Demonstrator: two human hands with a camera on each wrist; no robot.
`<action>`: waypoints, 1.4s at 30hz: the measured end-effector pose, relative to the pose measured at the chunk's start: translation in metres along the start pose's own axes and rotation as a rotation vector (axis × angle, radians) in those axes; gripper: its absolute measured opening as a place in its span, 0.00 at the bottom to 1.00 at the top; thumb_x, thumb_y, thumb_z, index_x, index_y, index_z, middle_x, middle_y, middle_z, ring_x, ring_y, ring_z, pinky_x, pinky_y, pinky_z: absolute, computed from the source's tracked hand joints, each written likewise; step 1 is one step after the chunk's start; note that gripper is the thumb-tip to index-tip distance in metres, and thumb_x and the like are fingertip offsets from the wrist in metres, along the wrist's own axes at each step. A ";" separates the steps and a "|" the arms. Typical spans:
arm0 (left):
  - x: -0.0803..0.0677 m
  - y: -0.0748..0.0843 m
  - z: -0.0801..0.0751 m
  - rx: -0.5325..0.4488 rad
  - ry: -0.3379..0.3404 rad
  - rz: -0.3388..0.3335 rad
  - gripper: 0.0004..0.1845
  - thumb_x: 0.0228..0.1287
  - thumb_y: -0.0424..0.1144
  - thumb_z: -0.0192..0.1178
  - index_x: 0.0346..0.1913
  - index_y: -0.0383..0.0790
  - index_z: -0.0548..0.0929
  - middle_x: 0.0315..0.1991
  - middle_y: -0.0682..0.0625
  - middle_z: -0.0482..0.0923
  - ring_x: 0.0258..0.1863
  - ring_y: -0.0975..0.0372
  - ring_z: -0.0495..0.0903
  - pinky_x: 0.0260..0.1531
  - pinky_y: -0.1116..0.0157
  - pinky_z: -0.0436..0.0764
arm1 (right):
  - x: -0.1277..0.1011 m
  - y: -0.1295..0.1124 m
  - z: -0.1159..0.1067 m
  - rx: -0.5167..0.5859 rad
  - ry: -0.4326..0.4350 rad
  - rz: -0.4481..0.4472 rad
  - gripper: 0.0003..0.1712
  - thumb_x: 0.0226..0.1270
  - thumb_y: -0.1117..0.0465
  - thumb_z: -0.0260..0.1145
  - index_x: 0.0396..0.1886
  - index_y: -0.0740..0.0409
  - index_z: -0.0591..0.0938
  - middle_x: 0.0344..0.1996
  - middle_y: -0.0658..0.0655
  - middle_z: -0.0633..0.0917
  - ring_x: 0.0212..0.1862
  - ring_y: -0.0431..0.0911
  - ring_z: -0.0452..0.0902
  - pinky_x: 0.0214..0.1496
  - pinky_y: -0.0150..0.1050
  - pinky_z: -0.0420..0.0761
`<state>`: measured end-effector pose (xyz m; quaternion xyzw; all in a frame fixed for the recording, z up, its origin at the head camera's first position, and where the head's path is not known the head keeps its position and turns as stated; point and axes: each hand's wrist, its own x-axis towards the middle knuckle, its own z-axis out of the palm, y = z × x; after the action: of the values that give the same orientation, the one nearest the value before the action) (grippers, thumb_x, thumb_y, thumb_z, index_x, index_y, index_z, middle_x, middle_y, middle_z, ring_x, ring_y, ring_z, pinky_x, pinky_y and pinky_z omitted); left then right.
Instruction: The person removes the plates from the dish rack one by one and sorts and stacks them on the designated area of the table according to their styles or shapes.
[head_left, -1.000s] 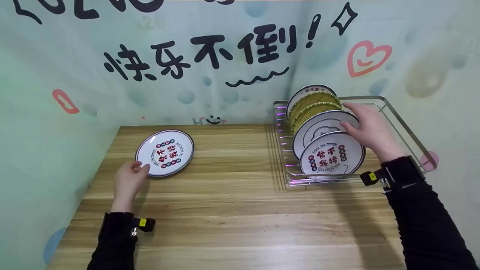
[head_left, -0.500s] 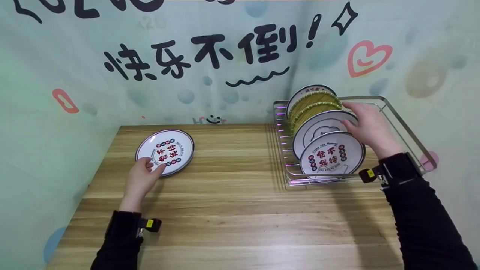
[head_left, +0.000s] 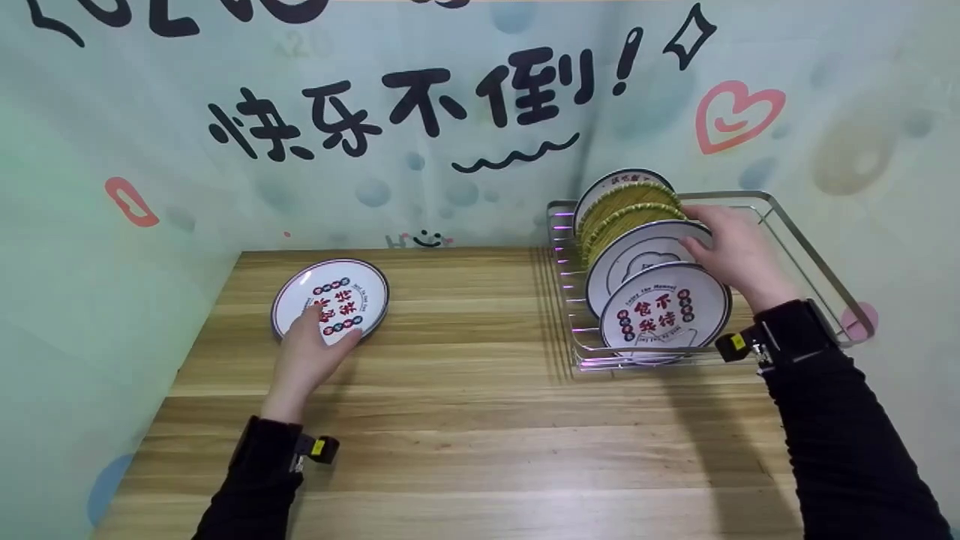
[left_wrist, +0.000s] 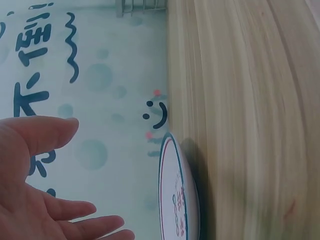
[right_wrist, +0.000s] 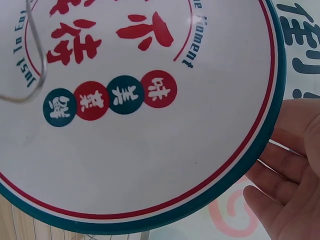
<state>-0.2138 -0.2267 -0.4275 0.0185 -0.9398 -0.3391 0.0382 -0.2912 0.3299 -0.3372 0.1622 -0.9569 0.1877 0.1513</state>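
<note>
Wooden planks make up the worktop (head_left: 480, 420), and a round white plate with a dark rim and red lettering (head_left: 341, 296) lies flat on its left part, near the pale green wall. The left hand (head_left: 315, 352) rests over the near edge of that plate with its fingers straight; the left wrist view shows the fingers (left_wrist: 40, 135) spread and relaxed, so this grip is open and holds nothing.

At the right stands a chrome wire dish rack (head_left: 787, 225) with plates upright in its slots: a front white plate with red characters and dark dots (head_left: 664, 311), a second white plate with a dark rim (head_left: 637, 255) just behind it, then two yellow-green woven discs (head_left: 626, 206) and one more white plate (head_left: 619, 180) at the back. The right hand (head_left: 739, 251) grips the upper right rim of the second plate, fingers curled over its edge. Both forearms wear black sleeves (head_left: 847, 442).
</note>
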 end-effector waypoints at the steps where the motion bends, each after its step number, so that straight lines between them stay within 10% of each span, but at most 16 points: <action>1: 0.000 0.002 0.001 -0.004 -0.006 0.004 0.47 0.66 0.51 0.62 0.71 0.17 0.54 0.68 0.21 0.57 0.69 0.34 0.58 0.70 0.43 0.57 | 0.000 0.000 0.000 -0.002 -0.001 0.001 0.25 0.68 0.68 0.64 0.63 0.72 0.73 0.58 0.74 0.76 0.62 0.68 0.69 0.66 0.60 0.65; 22: 0.002 0.024 0.025 0.015 -0.071 0.069 0.54 0.60 0.55 0.67 0.73 0.21 0.52 0.71 0.24 0.55 0.70 0.35 0.56 0.71 0.43 0.55 | 0.002 0.002 0.005 0.002 -0.055 0.039 0.24 0.70 0.67 0.62 0.63 0.72 0.73 0.58 0.75 0.76 0.61 0.69 0.69 0.65 0.62 0.66; 42: 0.002 0.049 0.051 -0.013 -0.099 0.088 0.55 0.56 0.55 0.70 0.74 0.25 0.54 0.71 0.27 0.57 0.70 0.38 0.58 0.71 0.45 0.56 | -0.003 0.004 0.007 0.031 0.067 -0.002 0.08 0.74 0.69 0.57 0.44 0.67 0.81 0.39 0.69 0.84 0.42 0.65 0.79 0.46 0.61 0.75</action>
<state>-0.2206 -0.1569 -0.4349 -0.0401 -0.9382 -0.3438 0.0069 -0.2918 0.3315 -0.3452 0.1589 -0.9481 0.2077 0.1810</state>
